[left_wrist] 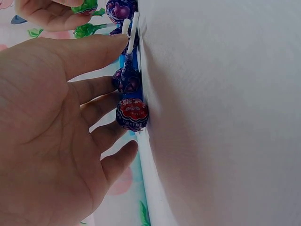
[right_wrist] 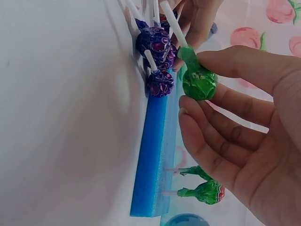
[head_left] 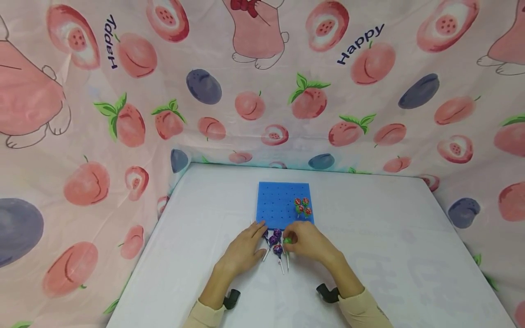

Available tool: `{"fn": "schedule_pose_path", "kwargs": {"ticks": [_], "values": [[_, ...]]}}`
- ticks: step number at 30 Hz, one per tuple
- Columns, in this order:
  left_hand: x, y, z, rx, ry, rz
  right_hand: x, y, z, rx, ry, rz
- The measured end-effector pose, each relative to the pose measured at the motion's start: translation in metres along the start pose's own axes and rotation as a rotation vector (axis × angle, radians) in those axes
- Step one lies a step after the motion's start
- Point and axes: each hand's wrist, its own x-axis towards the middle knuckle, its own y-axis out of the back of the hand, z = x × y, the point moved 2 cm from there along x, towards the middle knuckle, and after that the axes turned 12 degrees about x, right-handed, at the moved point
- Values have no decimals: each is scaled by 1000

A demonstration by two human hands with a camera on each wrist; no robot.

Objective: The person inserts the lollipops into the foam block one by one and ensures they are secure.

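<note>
Between thumb and fingers, my right hand (head_left: 309, 241) pinches a green-wrapped lollipop (right_wrist: 200, 84) by its head, its white stick pointing toward my body. Several purple lollipops (head_left: 278, 249) lie on the table in front of a blue foam board (head_left: 275, 200) dotted with small holes. My left hand (head_left: 244, 246) lies beside these, its fingers extended and touching the leftmost ones; its thumb is close to the white sticks in the left wrist view. Several green-and-red lollipops (head_left: 307, 211) stand upright by their sticks at the board's right side.
A white-covered table (head_left: 381, 255) extends around the board. A fruit-patterned curtain (head_left: 250, 105) hangs behind and along both sides. Black curved pieces (head_left: 327, 293) sit at both wrists.
</note>
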Motion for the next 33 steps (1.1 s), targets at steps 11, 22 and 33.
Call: {"fn": "schedule_pose_path", "kwargs": {"ticks": [11, 22, 33], "values": [[0, 0, 1, 17, -2, -3, 1, 4, -5, 6, 62, 102], [0, -3, -1, 22, 13, -12, 2, 11, -13, 91, 140, 198], [0, -4, -1, 23, 16, -6, 4, 14, -13, 75, 187, 253]]}}
